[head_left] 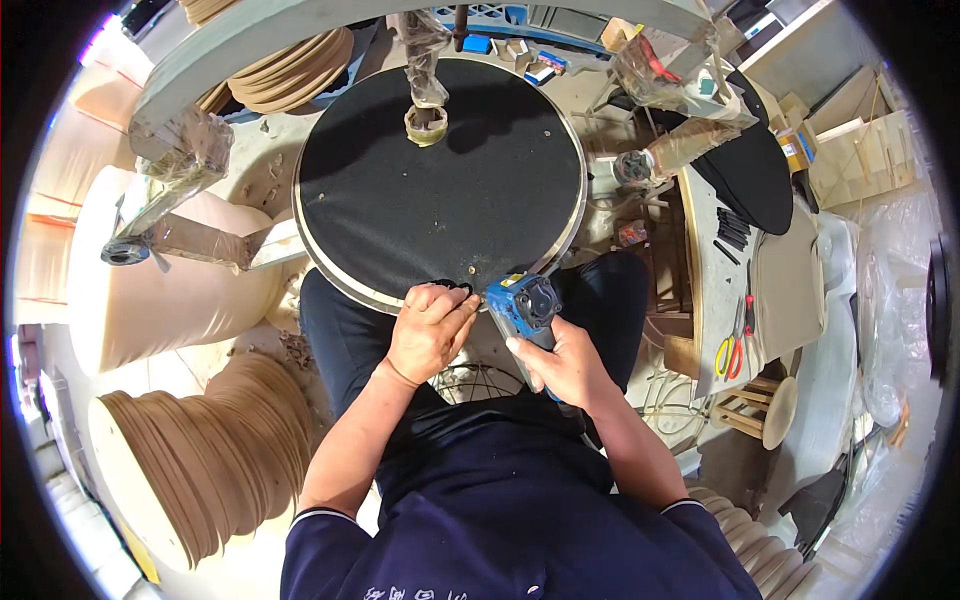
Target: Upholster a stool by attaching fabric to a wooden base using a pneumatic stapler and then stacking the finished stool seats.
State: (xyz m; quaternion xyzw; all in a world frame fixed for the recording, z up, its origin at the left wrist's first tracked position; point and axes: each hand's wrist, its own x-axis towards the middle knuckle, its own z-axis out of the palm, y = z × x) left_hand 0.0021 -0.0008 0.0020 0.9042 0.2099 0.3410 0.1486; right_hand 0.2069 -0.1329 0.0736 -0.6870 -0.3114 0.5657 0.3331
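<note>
A large round board covered in black fabric (440, 210) lies in front of me, over my knees, with a pale rim around its edge. My right hand (568, 362) is wrapped around the handle of a blue power driver (524, 302), whose front end points left toward the board's near edge. At that same edge, my left hand (432, 330) is closed, its fingertips pinching a small black piece (462, 287) that they mostly hide. The driver's front end is close to my left fingertips; whether they touch I cannot tell.
A grey frame with plastic-wrapped arms (200, 240) surrounds the board. Right, a workbench (715, 300) bears black strips (733, 228), scissors (730, 355) and a red-handled screwdriver (749, 315). Left are stacked wooden discs (205, 455) and a cream roll (170, 270). A wooden stool (778, 412) stands right.
</note>
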